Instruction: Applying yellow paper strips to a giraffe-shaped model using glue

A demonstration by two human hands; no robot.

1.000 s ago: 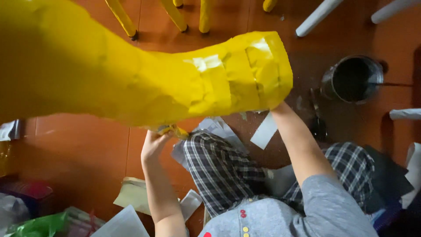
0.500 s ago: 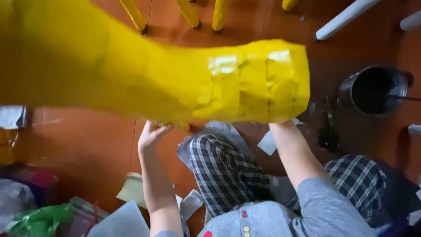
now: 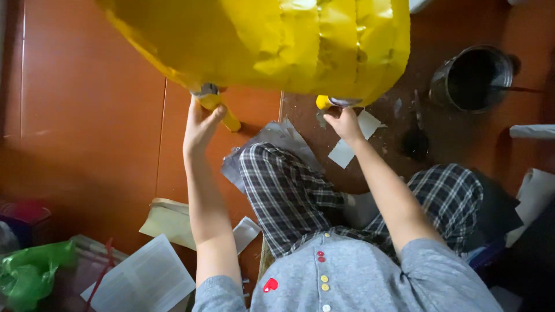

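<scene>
The left hand (image 3: 199, 124) is closed around a short yellow-wrapped leg (image 3: 217, 107) that sticks out from the underside of a big yellow paper-covered figure (image 3: 277, 40), fingers curled over the stub and the thumb across it. The right hand (image 3: 345, 123) reaches up to a second yellow stub (image 3: 328, 103) under the figure's right end; its fingertips touch the stub's base, but whether they pinch it or only press on it cannot be told. The figure fills the far part of the view, held up above the floor, its right end covered in overlapping strips of shiny yellow paper.

Below the hands, the person sits on the red-brown floor (image 3: 87, 127) in checked trousers (image 3: 289, 196) and a grey top with coloured buttons (image 3: 347, 277). Grey paper scraps (image 3: 347, 151) lie on the floor just under the right hand, and a larger grey sheet (image 3: 272, 138) lies between the two forearms beside the knee. To the far right stands a dark metal pot (image 3: 474, 78) with a stick resting in it, well apart from the hands. Near left, a printed white sheet (image 3: 144, 280) and a tan folded paper (image 3: 165, 219) lie beside the left arm, and a green plastic bag (image 3: 32, 274) sits at the near left corner.
</scene>
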